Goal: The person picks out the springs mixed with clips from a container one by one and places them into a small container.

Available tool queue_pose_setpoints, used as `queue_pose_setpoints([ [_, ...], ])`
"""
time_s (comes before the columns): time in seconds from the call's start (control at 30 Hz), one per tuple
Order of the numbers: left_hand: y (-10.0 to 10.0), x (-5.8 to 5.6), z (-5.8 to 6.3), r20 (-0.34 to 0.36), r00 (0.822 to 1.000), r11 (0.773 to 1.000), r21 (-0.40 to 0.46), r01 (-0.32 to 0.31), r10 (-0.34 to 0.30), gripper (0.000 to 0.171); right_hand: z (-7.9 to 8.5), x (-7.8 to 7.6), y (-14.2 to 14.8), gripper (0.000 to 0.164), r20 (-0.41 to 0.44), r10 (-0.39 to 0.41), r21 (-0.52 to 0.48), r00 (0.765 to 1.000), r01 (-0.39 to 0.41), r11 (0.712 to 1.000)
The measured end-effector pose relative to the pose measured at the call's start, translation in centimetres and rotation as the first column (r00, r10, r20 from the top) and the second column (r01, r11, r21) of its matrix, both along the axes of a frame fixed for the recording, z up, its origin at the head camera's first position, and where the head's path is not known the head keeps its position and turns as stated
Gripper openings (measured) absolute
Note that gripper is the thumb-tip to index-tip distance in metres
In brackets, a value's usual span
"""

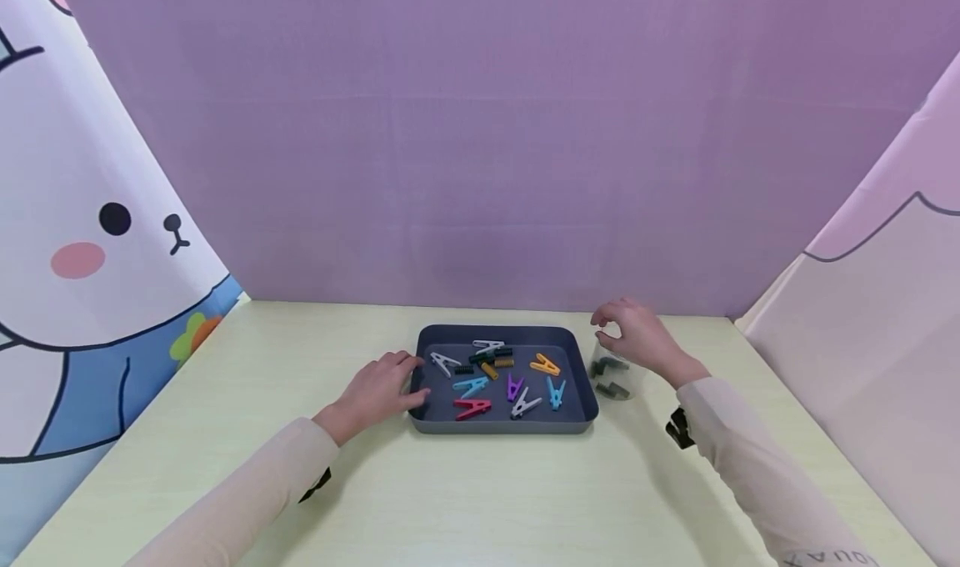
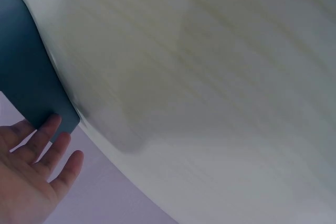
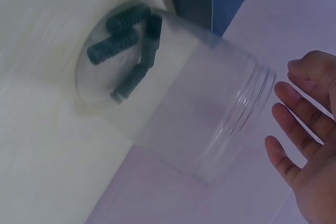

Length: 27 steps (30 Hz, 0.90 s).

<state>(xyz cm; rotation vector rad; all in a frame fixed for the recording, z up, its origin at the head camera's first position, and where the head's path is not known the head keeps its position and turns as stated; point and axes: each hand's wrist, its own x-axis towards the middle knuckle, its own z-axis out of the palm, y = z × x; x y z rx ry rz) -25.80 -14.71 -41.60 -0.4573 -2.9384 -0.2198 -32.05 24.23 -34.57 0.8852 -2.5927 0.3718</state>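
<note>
My right hand (image 1: 636, 333) hovers at the mouth of a clear plastic jar (image 3: 184, 103), fingers loosely bent. Nothing shows between thumb and fingers, and in the right wrist view the fingertips sit just off the rim. Several dark green ridged cylinders (image 3: 113, 45) lie at the jar's bottom. My left hand (image 1: 375, 390) rests against the left end of a grey tray (image 1: 502, 427), its fingers spread at the wall in the left wrist view. Inside the tray are several clips, among them a red clip (image 1: 472, 408) and a purple clip (image 1: 513, 387), plus ridged cylinders, including a brown one (image 1: 489, 371).
The tray and jar stand side by side on a pale wooden table (image 1: 495, 500). A purple cloth backdrop (image 1: 480, 150) rises behind the table, with printed cloth panels on the left (image 1: 97, 317) and right (image 1: 885, 358).
</note>
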Motion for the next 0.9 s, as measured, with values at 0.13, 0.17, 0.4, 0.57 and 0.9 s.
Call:
queue_pose_setpoints([
  [0.13,0.0,0.0,0.1,-0.004,1.000,1.000,0.001,0.001,-0.001,0.057,-0.1,0.2,-1.0,0.014,-0.009,0.031,0.025,0.999,-0.031,0.999],
  [0.17,0.0,0.1,0.1,-0.004,1.000,1.000,0.002,0.002,-0.002,0.057,-0.2,0.3,-1.2,0.014,-0.006,0.037,0.035,0.999,-0.037,0.999],
  [0.4,0.1,0.3,0.3,0.000,1.000,1.000,0.003,0.001,-0.001,0.058,-0.8,0.7,-3.1,0.015,0.018,0.050,0.114,0.999,-0.052,0.992],
  [0.57,0.0,0.2,0.2,-0.001,1.000,1.000,0.004,0.001,-0.001,0.057,-1.3,1.0,-4.3,0.016,0.019,0.072,0.129,0.997,-0.074,0.989],
  [0.9,0.0,0.2,0.1,-0.011,1.000,1.000,-0.001,0.007,-0.007,0.057,-2.0,0.9,-6.7,0.017,0.093,0.064,0.199,0.994,-0.082,0.977],
])
